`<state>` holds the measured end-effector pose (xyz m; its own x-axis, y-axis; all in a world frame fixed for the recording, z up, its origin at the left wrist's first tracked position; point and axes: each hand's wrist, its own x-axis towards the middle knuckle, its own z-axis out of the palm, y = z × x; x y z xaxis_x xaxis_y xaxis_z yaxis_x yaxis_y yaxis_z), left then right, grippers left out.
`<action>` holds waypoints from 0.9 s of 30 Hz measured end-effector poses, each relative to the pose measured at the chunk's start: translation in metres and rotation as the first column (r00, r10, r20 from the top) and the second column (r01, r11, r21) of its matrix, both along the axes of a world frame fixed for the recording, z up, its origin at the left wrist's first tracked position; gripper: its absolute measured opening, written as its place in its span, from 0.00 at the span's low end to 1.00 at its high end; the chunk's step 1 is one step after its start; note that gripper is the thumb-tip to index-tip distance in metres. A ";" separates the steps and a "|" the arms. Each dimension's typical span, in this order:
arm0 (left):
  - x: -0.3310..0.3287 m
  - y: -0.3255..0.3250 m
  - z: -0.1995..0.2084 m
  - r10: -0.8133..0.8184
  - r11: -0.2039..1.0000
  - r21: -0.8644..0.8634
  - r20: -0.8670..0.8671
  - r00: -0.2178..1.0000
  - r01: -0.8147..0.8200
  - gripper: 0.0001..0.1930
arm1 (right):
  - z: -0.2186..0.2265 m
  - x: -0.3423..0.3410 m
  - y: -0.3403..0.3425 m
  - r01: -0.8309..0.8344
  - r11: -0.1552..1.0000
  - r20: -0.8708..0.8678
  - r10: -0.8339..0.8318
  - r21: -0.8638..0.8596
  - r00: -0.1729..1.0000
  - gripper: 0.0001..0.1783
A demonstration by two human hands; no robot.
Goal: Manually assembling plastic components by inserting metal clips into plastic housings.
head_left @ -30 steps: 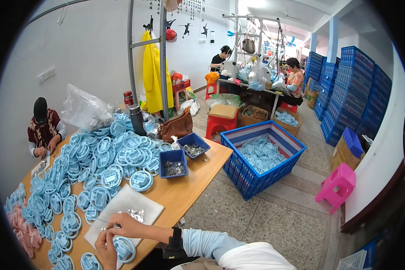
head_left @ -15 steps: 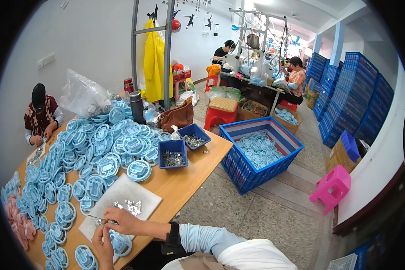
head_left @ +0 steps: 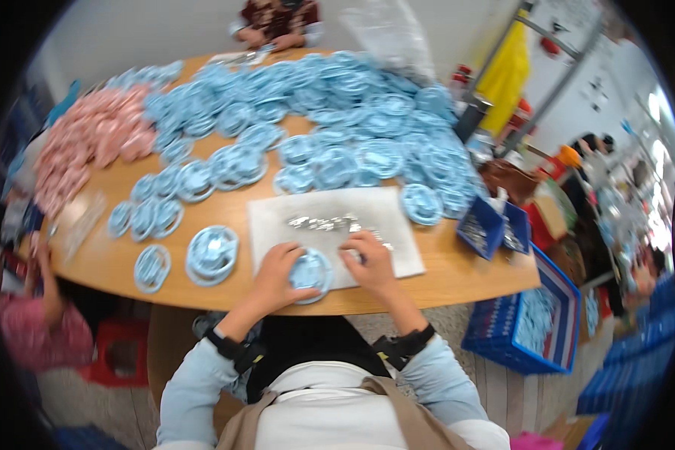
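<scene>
A round light-blue plastic piece (head_left: 313,273) lies on the near edge of a white foam pad (head_left: 277,217). My left hand (head_left: 277,279) grips it by its left side, thumb along the near rim. To the right, my right hand (head_left: 369,264) hovers over the pad with its fingers curled together. A dark end of a thin tool shows among those fingers; motion blur hides the rest. Small silvery metal pieces (head_left: 319,223) are scattered across the pad just beyond both hands.
Heaps of blue round pieces (head_left: 337,161) and pink pieces (head_left: 94,146) cover much of the wooden table (head_left: 292,306). Small blue bins (head_left: 481,227) stand at its right end, a blue crate (head_left: 529,352) on the floor beyond. Co-workers sit opposite (head_left: 281,22) and at left (head_left: 45,322).
The view has swung left and down onto the table. My hands, close together over a thin metal tool before, are now apart, the left one on the blue piece.
</scene>
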<state>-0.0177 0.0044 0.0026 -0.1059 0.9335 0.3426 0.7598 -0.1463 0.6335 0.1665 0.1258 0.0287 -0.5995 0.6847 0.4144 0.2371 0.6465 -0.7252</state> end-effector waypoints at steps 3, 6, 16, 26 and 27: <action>-0.004 -0.006 -0.002 0.009 1.000 0.024 -0.005 1.000 -0.009 0.39 | 0.001 -0.012 -0.009 -0.089 0.996 0.049 0.090 -0.027 0.995 0.06; -0.006 -0.005 -0.005 -0.011 1.000 0.012 0.037 0.999 0.010 0.39 | -0.004 -0.024 -0.012 -0.162 0.986 0.080 0.159 0.039 0.984 0.07; -0.005 -0.003 -0.006 0.002 1.000 -0.026 0.059 0.998 -0.001 0.38 | -0.011 -0.050 -0.023 -0.215 0.905 0.403 0.054 0.367 0.914 0.10; -0.010 -0.006 -0.011 -0.014 1.000 0.011 0.109 0.994 0.012 0.37 | -0.018 -0.048 -0.048 0.013 0.959 0.282 -0.096 0.283 0.955 0.15; -0.010 -0.006 -0.012 -0.011 1.000 0.020 0.103 0.995 0.009 0.37 | -0.020 -0.047 -0.045 0.039 0.977 0.219 -0.085 0.209 0.972 0.16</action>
